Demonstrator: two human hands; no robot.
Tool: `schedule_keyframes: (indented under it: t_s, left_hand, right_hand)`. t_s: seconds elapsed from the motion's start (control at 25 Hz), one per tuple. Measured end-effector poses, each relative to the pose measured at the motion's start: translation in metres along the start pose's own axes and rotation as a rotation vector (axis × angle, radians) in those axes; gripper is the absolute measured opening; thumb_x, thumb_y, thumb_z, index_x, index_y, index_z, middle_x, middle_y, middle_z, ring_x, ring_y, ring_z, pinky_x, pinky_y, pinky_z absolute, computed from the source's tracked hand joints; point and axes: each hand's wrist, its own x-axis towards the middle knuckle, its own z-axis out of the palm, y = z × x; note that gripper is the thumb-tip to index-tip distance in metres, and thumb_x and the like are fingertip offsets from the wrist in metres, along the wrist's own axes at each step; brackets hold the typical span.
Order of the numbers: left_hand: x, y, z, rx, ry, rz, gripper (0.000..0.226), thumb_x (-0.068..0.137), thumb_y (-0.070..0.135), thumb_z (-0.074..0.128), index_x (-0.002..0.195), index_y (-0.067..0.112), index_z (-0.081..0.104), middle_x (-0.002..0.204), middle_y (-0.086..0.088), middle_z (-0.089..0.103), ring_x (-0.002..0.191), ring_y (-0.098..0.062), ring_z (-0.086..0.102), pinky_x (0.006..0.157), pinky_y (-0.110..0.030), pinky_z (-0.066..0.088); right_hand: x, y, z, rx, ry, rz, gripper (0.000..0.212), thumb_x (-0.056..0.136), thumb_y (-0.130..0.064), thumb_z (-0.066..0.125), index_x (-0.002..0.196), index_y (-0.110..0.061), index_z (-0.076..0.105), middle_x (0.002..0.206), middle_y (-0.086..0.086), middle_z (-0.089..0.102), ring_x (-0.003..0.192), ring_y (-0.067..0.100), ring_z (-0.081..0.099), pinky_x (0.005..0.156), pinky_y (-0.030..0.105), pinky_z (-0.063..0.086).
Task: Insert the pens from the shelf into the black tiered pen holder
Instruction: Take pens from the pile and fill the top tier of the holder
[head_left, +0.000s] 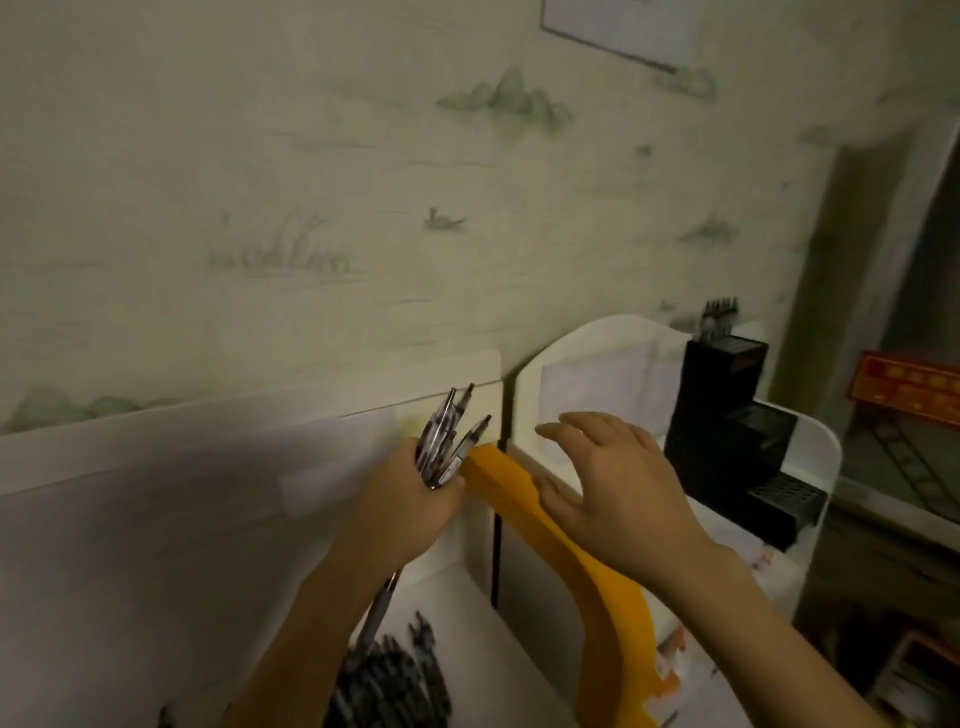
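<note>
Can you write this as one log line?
left hand: grips pen bundle | right hand: open, empty | black tiered pen holder: few pens

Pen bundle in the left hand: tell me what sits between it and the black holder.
Head view: the open right hand and an orange strip lie between the pens and holder.

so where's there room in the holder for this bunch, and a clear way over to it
The holder's middle and low front tiers look bare; its top back tier already has pens. The open right hand and the orange piece crowd the way from the left hand's bunch; above them is free.
</note>
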Motion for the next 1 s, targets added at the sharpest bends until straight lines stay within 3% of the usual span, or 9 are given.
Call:
schedule_keyframes:
  t_s: [0.12,0.36,0.6,0.84,1.0]
  left_hand:
    - [0.016,0.053,0.041,-0.014,-0.038,0.076,0.007,0.087,0.025,0.064,0.088,0.022,0.057,0.077,0.0,0.061,0.069,-0.013,0.057,0.056,-0.024,0.04]
    - [0.038,0.162,0.151,0.013,-0.096,0.183,0.011,0.085,0.027,0.064,0.089,0.019,0.057,0.075,0.003,0.06,0.071,-0.018,0.058,0.058,-0.027,0.04]
    - [0.055,0.247,0.254,0.001,-0.122,0.235,0.008,0.087,0.024,0.062,0.089,0.022,0.054,0.074,0.005,0.056,0.066,-0.01,0.053,0.053,-0.023,0.036]
    - [0.085,0.275,0.337,-0.034,-0.151,0.222,0.015,0.088,0.023,0.061,0.101,0.018,0.057,0.076,0.005,0.057,0.064,-0.009,0.054,0.052,-0.02,0.036]
    - [0.127,0.274,0.386,-0.043,-0.13,0.195,0.015,0.088,0.023,0.064,0.099,0.017,0.057,0.076,0.001,0.059,0.064,-0.013,0.055,0.055,-0.023,0.041]
  right_hand:
    - [-0.009,0.059,-0.02,-0.021,0.011,0.055,0.051,0.091,-0.054,0.046,0.138,-0.035,0.045,0.143,-0.007,0.049,0.134,0.016,0.042,0.111,0.037,0.031]
    - [-0.033,0.202,-0.051,-0.068,0.044,0.15,0.052,0.088,-0.053,0.051,0.137,-0.034,0.047,0.14,-0.008,0.05,0.131,0.015,0.044,0.109,0.036,0.033]
    - [-0.047,0.326,-0.066,-0.062,0.05,0.183,0.053,0.09,-0.053,0.048,0.14,-0.037,0.041,0.143,-0.012,0.046,0.132,0.011,0.04,0.11,0.031,0.03]
    - [-0.042,0.416,-0.047,-0.022,0.055,0.198,0.051,0.09,-0.05,0.051,0.139,-0.035,0.043,0.141,-0.01,0.049,0.131,0.013,0.042,0.109,0.035,0.033]
    - [-0.013,0.465,-0.012,0.002,0.057,0.178,0.051,0.09,-0.05,0.051,0.138,-0.035,0.044,0.139,-0.011,0.05,0.13,0.013,0.044,0.107,0.034,0.035]
